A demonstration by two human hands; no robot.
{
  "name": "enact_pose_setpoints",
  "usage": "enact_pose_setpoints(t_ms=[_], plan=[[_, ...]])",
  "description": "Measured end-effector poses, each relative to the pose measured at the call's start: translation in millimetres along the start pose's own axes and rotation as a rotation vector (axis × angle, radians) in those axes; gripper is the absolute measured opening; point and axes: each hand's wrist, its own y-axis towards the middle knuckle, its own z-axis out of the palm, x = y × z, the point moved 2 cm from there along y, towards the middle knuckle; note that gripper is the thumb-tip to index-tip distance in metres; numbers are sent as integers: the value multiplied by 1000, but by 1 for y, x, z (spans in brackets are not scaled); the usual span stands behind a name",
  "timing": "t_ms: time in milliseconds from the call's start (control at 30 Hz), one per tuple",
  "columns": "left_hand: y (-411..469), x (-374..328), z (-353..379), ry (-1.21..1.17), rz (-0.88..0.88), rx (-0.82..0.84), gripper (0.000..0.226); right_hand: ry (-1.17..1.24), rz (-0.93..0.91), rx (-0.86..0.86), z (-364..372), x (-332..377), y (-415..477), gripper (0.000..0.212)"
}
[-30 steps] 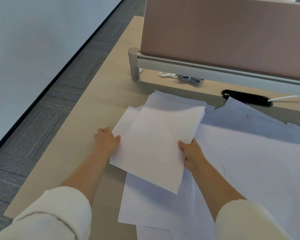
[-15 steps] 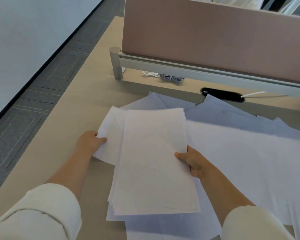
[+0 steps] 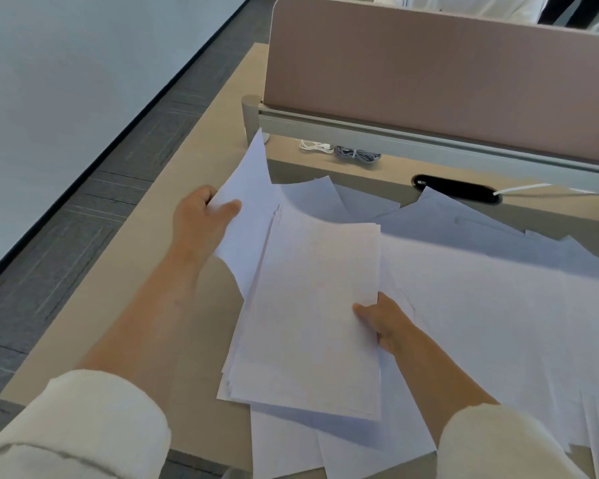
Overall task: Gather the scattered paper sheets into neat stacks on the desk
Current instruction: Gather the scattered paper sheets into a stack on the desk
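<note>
A gathered stack of white sheets [image 3: 312, 316] is held above the desk in front of me. My right hand [image 3: 384, 323] grips its right edge, thumb on top. My left hand [image 3: 201, 219] pinches a single loose sheet [image 3: 246, 202] by its left edge and lifts it, so its far corner stands up. That sheet runs under the stack. Many more loose sheets [image 3: 498, 305] lie scattered and overlapping across the light wooden desk [image 3: 159, 271], to the right and beneath the stack.
A pink divider panel [image 3: 429, 70] on a grey rail closes the back of the desk. Coiled white and grey cables [image 3: 343, 152] lie under it, beside a black cable port [image 3: 457, 188]. The desk's left edge drops to grey carpet [image 3: 66, 209].
My left hand has moved forward and lifted a single sheet off the desk. The stack in my right hand has turned straighter toward me and lies a little lower in view.
</note>
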Motion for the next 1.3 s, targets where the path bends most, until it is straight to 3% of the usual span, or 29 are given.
enact_pose_setpoints(t_ms=[167,367,433,500,633,733,800,900,1000,1100,1167,1233,1300], plan=[[-33,-53,-8,-34,341,58,36,44,26,22,-3,-6,-4,24],[-74,-81,13,5,541,540,17,110,-234,-17,-5,-2,-8,66],[-82,-68,27,136,514,642,9,82,-270,-6,-9,-3,-10,47],[-87,-48,39,246,462,678,11,141,-232,-15,-13,-3,-13,15],[-94,-2,52,392,343,739,13,403,-64,-45,-20,-7,-14,40],[-101,19,57,517,345,793,11,371,-58,60,-23,-3,-15,64],[-106,31,61,600,335,849,11,293,-38,41,-22,0,-18,58],[-115,47,65,726,280,946,11,62,-82,-44,-21,2,-13,29],[-119,53,58,719,69,1039,19,-96,-127,-120,-21,1,-9,27],[-108,59,48,661,-119,937,38,-155,-164,-164,-19,1,-10,23],[-94,70,46,727,-107,679,46,-185,-204,-190,-17,3,-14,24],[-86,81,45,781,-176,416,60,-171,-206,-211,-14,2,-16,43],[-86,88,51,730,-249,360,69,-133,-201,-210,-12,3,-17,67]])
